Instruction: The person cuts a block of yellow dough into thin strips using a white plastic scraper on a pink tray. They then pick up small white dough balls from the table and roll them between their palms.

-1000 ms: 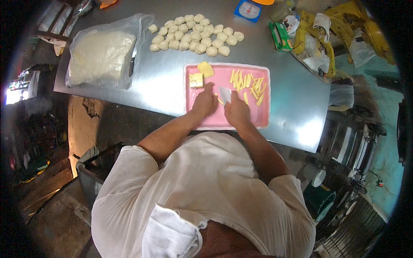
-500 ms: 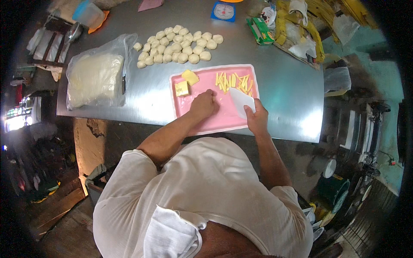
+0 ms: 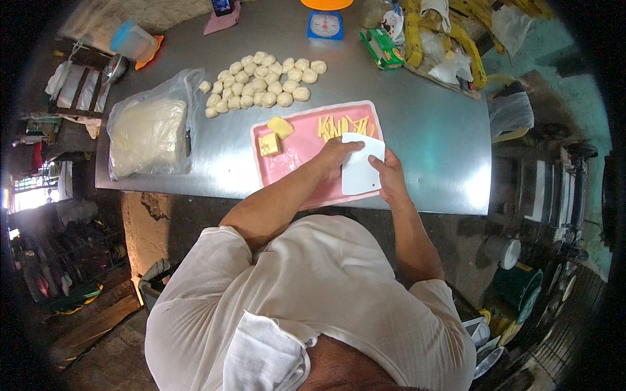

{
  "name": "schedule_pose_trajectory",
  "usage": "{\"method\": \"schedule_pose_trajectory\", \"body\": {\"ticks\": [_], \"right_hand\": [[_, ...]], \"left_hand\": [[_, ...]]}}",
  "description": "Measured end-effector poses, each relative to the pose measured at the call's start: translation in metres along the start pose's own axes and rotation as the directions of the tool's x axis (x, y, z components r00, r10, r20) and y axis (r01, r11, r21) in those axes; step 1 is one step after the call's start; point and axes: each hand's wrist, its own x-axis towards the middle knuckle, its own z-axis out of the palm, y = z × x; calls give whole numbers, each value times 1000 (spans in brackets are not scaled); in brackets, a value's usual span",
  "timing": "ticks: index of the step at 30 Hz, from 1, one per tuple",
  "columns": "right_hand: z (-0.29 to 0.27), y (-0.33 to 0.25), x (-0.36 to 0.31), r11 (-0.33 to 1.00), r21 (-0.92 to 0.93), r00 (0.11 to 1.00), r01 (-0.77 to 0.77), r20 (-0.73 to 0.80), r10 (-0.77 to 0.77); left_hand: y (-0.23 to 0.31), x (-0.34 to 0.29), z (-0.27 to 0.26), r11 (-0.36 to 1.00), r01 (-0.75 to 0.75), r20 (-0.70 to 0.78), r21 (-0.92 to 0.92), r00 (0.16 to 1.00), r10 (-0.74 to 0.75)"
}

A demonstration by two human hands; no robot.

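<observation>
Left hand (image 3: 331, 158), right hand (image 3: 392, 174): fingers gripping flat white rectangular scraper (image 3: 362, 171) | over pink rectangular tray (image 3: 290, 156), near right | risk: slackened grip could drop scraper

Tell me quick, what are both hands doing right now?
Left hand: closed on the flat white scraper, thumb on its face.
Right hand: closed on the same scraper, at its right edge.
</observation>
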Motion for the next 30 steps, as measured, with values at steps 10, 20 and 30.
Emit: {"method": "schedule_pose_trajectory", "body": {"ticks": [10, 20, 30], "right_hand": [[-15, -4, 3, 999, 38, 999, 21, -34, -20], [-44, -31, -2, 995, 74, 993, 65, -100, -58], [-27, -9, 14, 994, -95, 991, 47, -117, -59]], "left_hand": [[-4, 8, 1, 998, -44, 70, -45, 996, 47], [-2, 3, -25, 991, -96, -4, -92, 995, 97], [3, -7, -18, 999, -34, -159, -6, 987, 33]]}}
